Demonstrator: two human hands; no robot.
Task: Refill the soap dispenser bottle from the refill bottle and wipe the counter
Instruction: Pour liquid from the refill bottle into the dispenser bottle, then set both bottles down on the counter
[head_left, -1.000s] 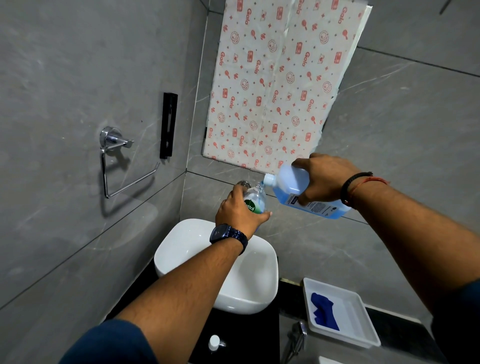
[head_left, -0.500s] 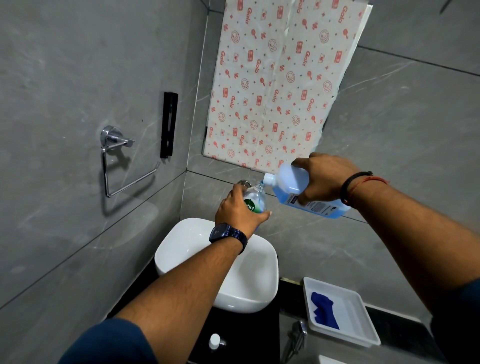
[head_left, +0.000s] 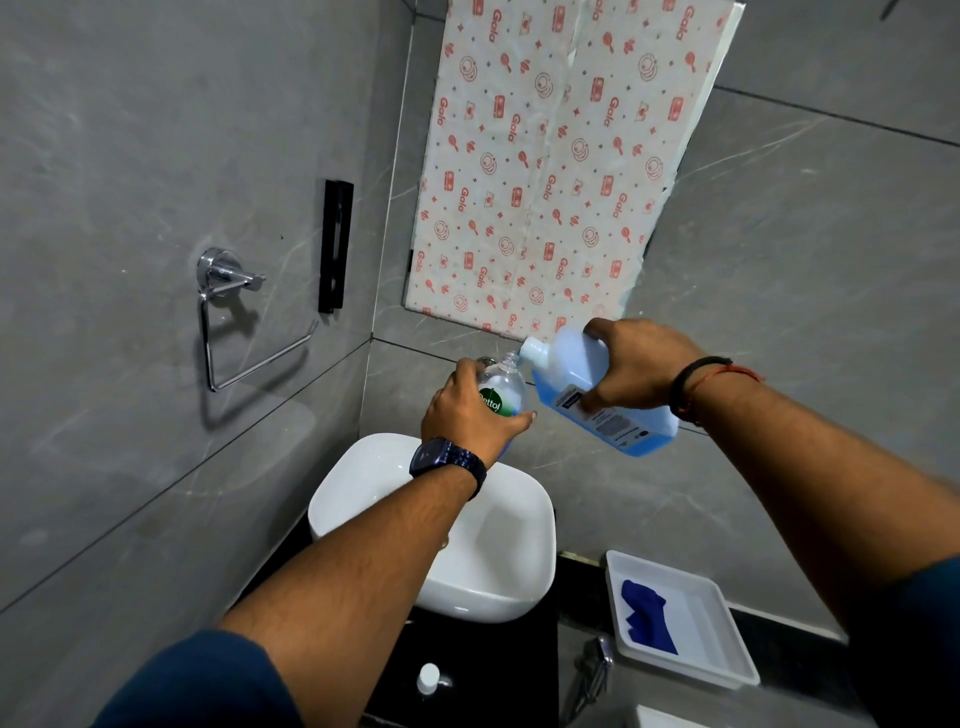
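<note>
— Lining up, is it, the refill bottle (head_left: 571, 382)?
— Yes. The right hand (head_left: 641, 371) grips its body, fingers wrapped round; its long axis points spout-first toward the left hand (head_left: 467, 418).
— And the dispenser bottle (head_left: 504, 395)?
— Held above the basin (head_left: 509, 551), left hand fingers curled round it, open neck just beside the spout. Whether they touch, I cannot tell. The right hand does the tilting, I judge.

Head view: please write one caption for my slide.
Above the sink, the left hand holds the dispenser bottle while the right hand tips the blue refill bottle toward its neck.
</note>
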